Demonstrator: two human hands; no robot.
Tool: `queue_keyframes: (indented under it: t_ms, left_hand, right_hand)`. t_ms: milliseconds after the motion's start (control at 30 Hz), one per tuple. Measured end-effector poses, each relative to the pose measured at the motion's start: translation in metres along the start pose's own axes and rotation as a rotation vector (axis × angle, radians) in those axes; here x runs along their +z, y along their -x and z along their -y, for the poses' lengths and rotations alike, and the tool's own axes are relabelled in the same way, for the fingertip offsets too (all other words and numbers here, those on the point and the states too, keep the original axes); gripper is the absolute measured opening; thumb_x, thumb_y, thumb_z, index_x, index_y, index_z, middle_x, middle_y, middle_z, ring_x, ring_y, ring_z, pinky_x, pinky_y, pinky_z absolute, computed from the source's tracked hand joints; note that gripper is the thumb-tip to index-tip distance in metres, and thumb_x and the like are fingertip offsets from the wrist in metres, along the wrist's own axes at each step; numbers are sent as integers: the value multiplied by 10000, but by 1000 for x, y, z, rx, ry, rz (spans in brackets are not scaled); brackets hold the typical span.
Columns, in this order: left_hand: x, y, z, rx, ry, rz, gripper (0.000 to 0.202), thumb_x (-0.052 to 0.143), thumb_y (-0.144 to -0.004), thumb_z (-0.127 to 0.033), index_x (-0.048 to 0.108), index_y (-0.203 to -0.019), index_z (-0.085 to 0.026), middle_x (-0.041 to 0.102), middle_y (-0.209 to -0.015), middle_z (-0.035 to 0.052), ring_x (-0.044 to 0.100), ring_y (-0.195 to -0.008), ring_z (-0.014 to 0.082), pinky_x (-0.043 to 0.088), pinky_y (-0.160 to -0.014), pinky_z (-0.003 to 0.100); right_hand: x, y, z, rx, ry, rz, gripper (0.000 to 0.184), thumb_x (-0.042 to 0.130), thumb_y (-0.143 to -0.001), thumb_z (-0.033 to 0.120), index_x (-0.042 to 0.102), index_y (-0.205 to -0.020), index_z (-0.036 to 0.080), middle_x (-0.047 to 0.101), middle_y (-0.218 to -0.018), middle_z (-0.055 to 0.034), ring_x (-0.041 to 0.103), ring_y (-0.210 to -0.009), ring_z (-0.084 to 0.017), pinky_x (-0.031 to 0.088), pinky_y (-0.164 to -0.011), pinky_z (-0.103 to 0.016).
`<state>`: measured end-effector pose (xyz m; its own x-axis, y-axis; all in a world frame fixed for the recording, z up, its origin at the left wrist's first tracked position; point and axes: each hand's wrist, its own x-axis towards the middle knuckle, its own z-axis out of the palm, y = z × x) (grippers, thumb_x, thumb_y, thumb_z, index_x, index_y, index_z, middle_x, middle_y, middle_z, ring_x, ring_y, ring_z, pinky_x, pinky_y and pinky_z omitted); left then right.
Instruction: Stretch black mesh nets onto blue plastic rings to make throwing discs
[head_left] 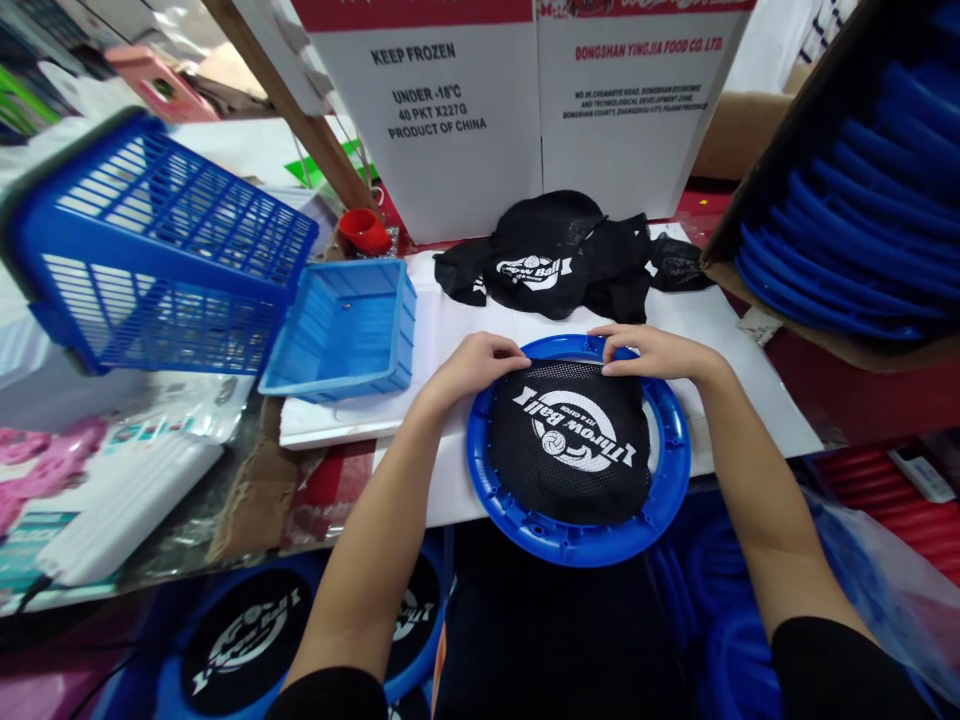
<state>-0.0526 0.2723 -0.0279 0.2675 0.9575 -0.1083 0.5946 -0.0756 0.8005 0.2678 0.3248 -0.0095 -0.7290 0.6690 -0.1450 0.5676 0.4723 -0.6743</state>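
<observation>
A blue plastic ring point(486, 478) lies in front of me at the table's near edge. Inside it rests a round black mesh fabric point(525, 455) printed with white "Throw Ball" lettering; a gap shows along its upper and right edge. My left hand point(484, 362) pinches the fabric's edge at the ring's upper left. At the upper right, my right hand point(660, 353) has its fingers curled over the ring, thumb and fingertips closed on the fabric's edge. Beyond the ring sits a loose pile of black mesh pieces point(551, 255) with the same print.
A light blue tray point(337, 385) and a tilted blue basket point(165, 240) stand at left, near a red cup point(365, 232). A white carton point(480, 170) rises behind. At right, a box holds stacked blue rings point(840, 230). Mesh-covered rings point(244, 640) lie below the table.
</observation>
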Motion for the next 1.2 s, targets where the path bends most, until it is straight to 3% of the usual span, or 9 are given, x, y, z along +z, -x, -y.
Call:
queue_keyframes:
  t_ms: [167,400,600,833,1200]
  left_hand:
    - [2,-1,-2,-1,-15,-23,229,761,-834,-390,743,-731,-187,700,-685,13,599,-697,165,478,-691,304]
    - [-1,-1,-2,-17,-32,40,209,653,-918,-341,718,-779,-199,706,-743,30,624,-722,175,493,-724,321]
    - [2,-1,-2,-17,-61,48,152,605,-936,-304,678,-848,-204,719,-841,31,644,-769,182,521,-761,334]
    - [8,-3,0,-2,-56,-56,158,648,-933,-311,726,-855,-198,743,-834,41,631,-739,176,527,-765,347]
    - [-3,-1,4,-11,120,44,172,682,-907,-249,779,-1039,-197,753,-934,61,658,-832,194,578,-762,348]
  right_hand:
    - [0,0,-1,-29,-31,-32,272,684,-907,512,742,-857,251,644,-1555,-63,600,-1417,-344,426,-1220,-547]
    - [-1,0,-4,32,-117,-75,282,668,-908,508,697,-859,232,697,-1489,-87,686,-1245,-309,530,-1073,-496]
    - [-2,-1,-12,21,-157,-73,246,669,-902,475,695,-841,239,701,-1492,-74,667,-1317,-315,504,-1108,-492]
    - [-3,-6,-21,-14,-162,-42,233,654,-910,456,703,-836,240,715,-1469,-78,657,-1348,-315,460,-1172,-508]
    - [1,-14,-34,-54,-164,-56,264,664,-906,470,745,-842,227,729,-1439,-90,658,-1338,-321,448,-1170,-491]
